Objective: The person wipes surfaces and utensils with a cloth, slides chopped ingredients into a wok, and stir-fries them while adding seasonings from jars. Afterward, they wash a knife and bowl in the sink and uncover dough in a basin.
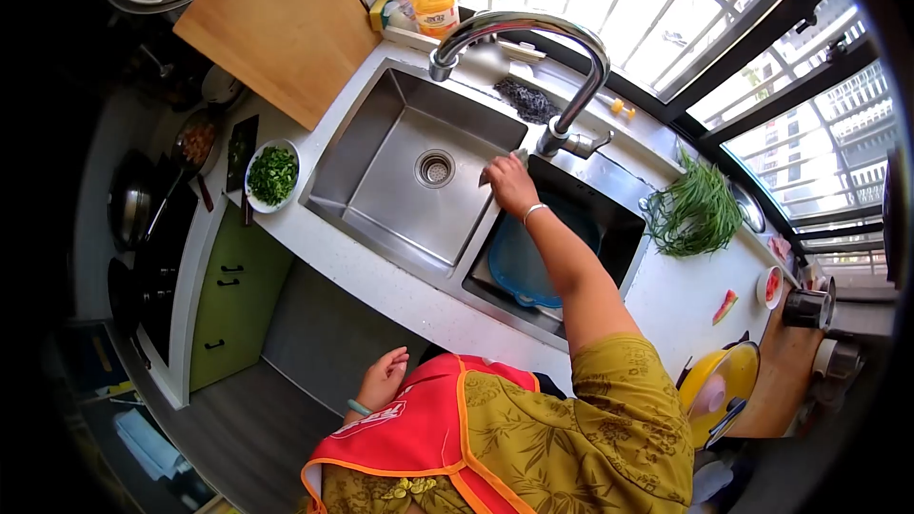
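My right hand, with a silver bangle at the wrist, reaches over the divider between the two sink basins. Its fingers are closed around something small and greyish, mostly hidden. Beneath the right forearm, a blue basin sits in the right-hand sink bowl. The left-hand sink bowl is bare steel with a round drain. Above the hand arches a chrome faucet. My left hand, wearing a pale green bangle, hangs in front of the red apron, its fingers loosely curled with nothing seen in them.
A bowl of chopped greens stands left of the sink, below a wooden board. Long green stalks lie on the right counter, near a watermelon slice and a yellow basin. Bottles stand by the window.
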Demonstrator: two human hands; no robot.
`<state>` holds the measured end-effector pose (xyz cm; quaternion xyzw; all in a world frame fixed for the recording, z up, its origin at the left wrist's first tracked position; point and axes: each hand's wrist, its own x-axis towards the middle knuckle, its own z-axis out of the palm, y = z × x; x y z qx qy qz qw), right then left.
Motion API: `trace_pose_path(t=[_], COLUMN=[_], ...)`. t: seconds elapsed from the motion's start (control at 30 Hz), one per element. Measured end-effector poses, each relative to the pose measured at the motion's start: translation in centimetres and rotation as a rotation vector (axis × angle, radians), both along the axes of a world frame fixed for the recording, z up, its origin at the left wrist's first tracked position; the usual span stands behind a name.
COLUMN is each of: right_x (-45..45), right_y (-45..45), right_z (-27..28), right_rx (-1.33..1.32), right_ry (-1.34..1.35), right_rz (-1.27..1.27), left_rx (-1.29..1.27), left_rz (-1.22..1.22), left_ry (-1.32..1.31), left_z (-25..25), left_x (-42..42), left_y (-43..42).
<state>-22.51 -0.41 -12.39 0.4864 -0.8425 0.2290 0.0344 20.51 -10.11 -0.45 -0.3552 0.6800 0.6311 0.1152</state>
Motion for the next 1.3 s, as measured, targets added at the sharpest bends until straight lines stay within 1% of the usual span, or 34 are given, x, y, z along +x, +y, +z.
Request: trace_pose_path(t=[0.07,0.1,0.23,0.27,0.33,0.37,0.4,0.47,0.5,0.53,0.57,0.6,0.63,0.67,0.7,0.73,0.8,0.83,0.87,0.93,0.97,1.0,1.03,1.07,1.1,1.13,1.17,1.2,1.27,1.3], right_x=[-3.2,-4.0,-2.5,-1.7,-1.9,-2.8,-4.0,-6.9,-8.0,-8.9,-9.1,-8.7,-7.8,-5.9,-3.5,0.0,5.8,8.0,10.6,15.2,17.5,18.2,19.5,20.9,21.5,22.2,22.6,22.7,22.5,22.3], right_y=[0.4,0.8,3.4,4.6,7.7,10.0,12.5,16.7,17.6,18.1,18.1,18.3,17.5,16.1,14.2,11.6,8.0,6.8,5.2,2.6,1.3,0.9,0.2,-0.7,-1.2,-1.3,-1.0,-1.2,-1.7,-2.0], right_z=[-0.7,0.1,0.2,0.2,0.3,0.2,0.0,-0.9,-1.8,-2.9,-4.2,-4.7,-5.7,-4.5,-2.0,2.0,5.6,6.3,8.2,9.8,12.4,7.7,7.9,8.2,6.9,4.9,3.6,3.3,3.9,4.5], right_rx=[-0.171,-0.213,-0.497,-0.564,-0.665,-0.679,-0.670,-0.596,-0.552,-0.480,-0.415,-0.174,-0.308,-0.446,-0.430,-0.585,-0.803,-0.770,-0.724,-0.696,-0.586,-0.614,-0.516,-0.417,-0.268,-0.115,0.087,0.104,0.168,0.143], right_ry=[-0.007,-0.083,-0.315,-0.300,-0.195,-0.117,-0.053,-0.010,-0.029,-0.101,-0.243,-0.082,-0.157,-0.430,-0.590,-0.957,-1.181,-1.223,-1.205,-1.205,-1.271,-1.138,-0.895,-0.649,-0.528,-0.405,-0.282,-0.273,-0.384,-0.355], right_rz=[-0.069,-0.105,-0.276,-0.369,-0.610,-0.747,-0.854,-0.950,-0.945,-0.873,-0.800,-0.638,-0.571,-0.543,-0.594,-0.627,-0.519,-0.444,-0.410,-0.331,-0.329,-0.208,-0.060,0.083,0.205,0.319,0.396,0.379,0.343,0.294], left_rx=[0.021,0.020,0.009,-0.006,-0.041,-0.014,-0.018,-0.017,-0.090,-0.149,-0.141,-0.106,-0.115,-0.135,-0.142,-0.143,-0.129,-0.143,-0.157,-0.167,-0.170,-0.174,-0.181,-0.172,-0.162,-0.161,-0.204,-0.237,-0.193,-0.213], left_rz=[-0.029,-0.043,-0.067,-0.035,-0.162,-0.168,-0.194,-0.216,-0.262,-0.324,-0.343,-0.368,-0.415,-0.365,-0.375,-0.396,-0.367,-0.403,-0.441,-0.439,-0.460,-0.480,-0.473,-0.410,-0.348,-0.342,-0.298,-0.267,-0.165,-0.079], left_ry=[-0.019,-0.023,-0.071,-0.051,-0.100,-0.122,-0.091,-0.020,-0.035,-0.037,-0.025,-0.027,-0.029,-0.017,0.010,0.036,0.049,0.072,0.095,0.126,0.120,0.116,0.124,0.144,0.165,0.177,0.188,0.201,0.213,0.248], left_z=[0.0,0.0,-0.6,-0.6,-0.3,-0.2,-0.1,-1.1,-1.2,-1.8,-1.2,-0.2,0.4,0.6,0.7,1.0,2.1,2.2,2.3,2.3,2.3,2.3,2.4,2.5,2.5,2.8,3.1,3.4,2.7,1.9], left_x=[-1.1,-1.6,-2.3,-2.7,-3.5,-4.0,-4.6,-5.3,-5.7,-6.3,-7.3,-8.2,-9.0,-9.5,-9.9,-10.2,-10.6,-10.5,-10.2,-9.2,-8.8,-8.2,-7.5,-6.8,-5.9,-4.8,-3.9,-2.8,-0.2,1.4], left_y=[0.0,-0.2,-1.2,-1.3,-1.5,-1.5,-1.4,-1.4,-1.4,-1.5,-1.6,-1.8,-1.9,-1.7,-1.7,-1.7,-1.9,-2.0,-2.1,-2.3,-2.6,-2.9,-3.3,-3.8,-4.3,-5.1,-6.1,-7.0,-9.1,-9.9])
